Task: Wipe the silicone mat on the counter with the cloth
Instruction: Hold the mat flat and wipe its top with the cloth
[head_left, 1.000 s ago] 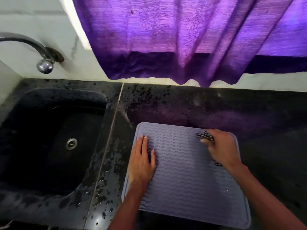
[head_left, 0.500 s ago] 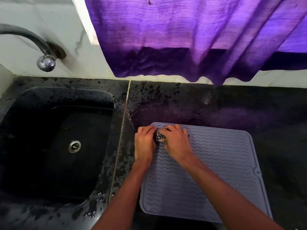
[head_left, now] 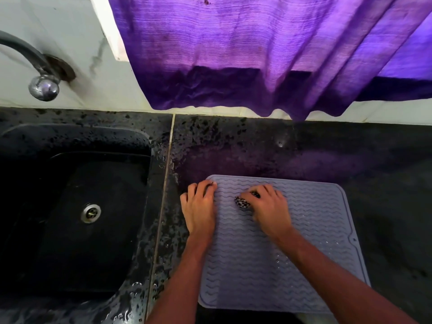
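Here, your right hand (head_left: 268, 206) clenches the soft cloth (head_left: 243, 202) while your left hand (head_left: 199, 206), spread flat, pins the floppy, wet silicone mat (head_left: 315, 230) at its edge.

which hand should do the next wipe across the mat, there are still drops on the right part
Right. The right hand already grips the bunched checkered cloth on the mat, nearer the droplets. The left hand lies flat at the mat's left edge, well placed to hold it down.
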`<state>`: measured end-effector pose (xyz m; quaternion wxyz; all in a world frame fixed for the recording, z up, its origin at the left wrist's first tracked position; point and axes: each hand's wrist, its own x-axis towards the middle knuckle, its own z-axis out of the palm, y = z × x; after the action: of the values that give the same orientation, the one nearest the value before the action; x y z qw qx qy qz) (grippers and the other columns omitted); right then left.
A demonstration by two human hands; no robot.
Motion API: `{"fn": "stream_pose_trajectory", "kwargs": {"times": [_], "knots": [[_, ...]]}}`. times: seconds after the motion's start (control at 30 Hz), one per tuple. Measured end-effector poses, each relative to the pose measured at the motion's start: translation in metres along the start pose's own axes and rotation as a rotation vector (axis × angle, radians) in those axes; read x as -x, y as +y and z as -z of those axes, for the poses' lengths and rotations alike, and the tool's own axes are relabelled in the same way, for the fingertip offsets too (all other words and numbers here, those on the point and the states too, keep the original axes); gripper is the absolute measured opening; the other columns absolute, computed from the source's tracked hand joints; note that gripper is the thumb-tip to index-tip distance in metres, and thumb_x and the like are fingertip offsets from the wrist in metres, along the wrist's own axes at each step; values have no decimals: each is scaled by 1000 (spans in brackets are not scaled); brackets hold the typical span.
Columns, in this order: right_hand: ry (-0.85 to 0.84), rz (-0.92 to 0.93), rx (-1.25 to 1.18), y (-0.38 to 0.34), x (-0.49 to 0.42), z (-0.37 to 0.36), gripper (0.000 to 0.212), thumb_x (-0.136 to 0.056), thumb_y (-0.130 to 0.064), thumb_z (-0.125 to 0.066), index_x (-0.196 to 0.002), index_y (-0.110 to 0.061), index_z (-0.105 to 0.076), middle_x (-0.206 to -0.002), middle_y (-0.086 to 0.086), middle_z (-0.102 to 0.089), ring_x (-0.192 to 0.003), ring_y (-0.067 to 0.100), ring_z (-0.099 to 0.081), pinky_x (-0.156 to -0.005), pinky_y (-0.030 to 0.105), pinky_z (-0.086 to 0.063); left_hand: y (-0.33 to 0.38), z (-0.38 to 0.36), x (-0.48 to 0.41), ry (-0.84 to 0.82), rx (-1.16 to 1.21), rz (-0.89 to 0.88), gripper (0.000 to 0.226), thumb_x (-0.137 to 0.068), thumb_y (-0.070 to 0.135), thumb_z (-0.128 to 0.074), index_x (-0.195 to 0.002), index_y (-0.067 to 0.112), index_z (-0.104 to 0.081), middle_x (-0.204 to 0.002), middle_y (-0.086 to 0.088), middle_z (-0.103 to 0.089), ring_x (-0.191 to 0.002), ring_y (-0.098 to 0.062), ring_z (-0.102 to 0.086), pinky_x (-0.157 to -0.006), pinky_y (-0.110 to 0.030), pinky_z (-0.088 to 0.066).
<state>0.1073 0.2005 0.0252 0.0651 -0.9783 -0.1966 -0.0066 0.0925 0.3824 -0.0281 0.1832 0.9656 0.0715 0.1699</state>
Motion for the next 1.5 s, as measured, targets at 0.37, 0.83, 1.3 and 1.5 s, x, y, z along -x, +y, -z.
{"fn": "stream_pose_trajectory", "kwargs": {"times": [0.37, 0.83, 1.3, 1.5], "knots": [[-3, -151, -80, -37, -18, 8, 58, -63, -3, -76, -113, -31, -66, -110, -6, -66, -102, 25, -56, -82, 42, -43, 0, -11, -1, -66, 14, -162, 51, -87, 13, -40, -130, 2, -66, -136, -13, -64, -127, -27, -62, -113, -42, -43], [11, -195, -19, 39, 29, 4, 67, -52, 4, -74, -111, -26, -67, -106, 1, -64, -94, 34, -57, -72, 44, -51, 4, -5, -3, -118, 0, -114, 49, -101, 32, -39, -132, 5, -65, -139, -9, -63, -134, -24, -56, -118, -43, -28], [6, -22, -69, -33, 7, -6, 44, -75, -9, -42, -107, -29, -65, -111, -6, -62, -98, 27, -53, -73, 43, -47, -3, -13, 1, -215, 211, -249, 68, -71, -9, -80, -135, 3, -63, -142, -11, -60, -131, -28, -59, -96, -43, -56], [28, -27, 1, 4, 21, 0, 43, -73, -12, -50, -108, -31, -67, -108, -7, -64, -98, 26, -56, -70, 39, -47, -6, -10, 1, -245, 265, -231, 66, -79, -15, -69, -141, 6, -58, -148, -5, -55, -137, -23, -52, -107, -43, -50]]}}
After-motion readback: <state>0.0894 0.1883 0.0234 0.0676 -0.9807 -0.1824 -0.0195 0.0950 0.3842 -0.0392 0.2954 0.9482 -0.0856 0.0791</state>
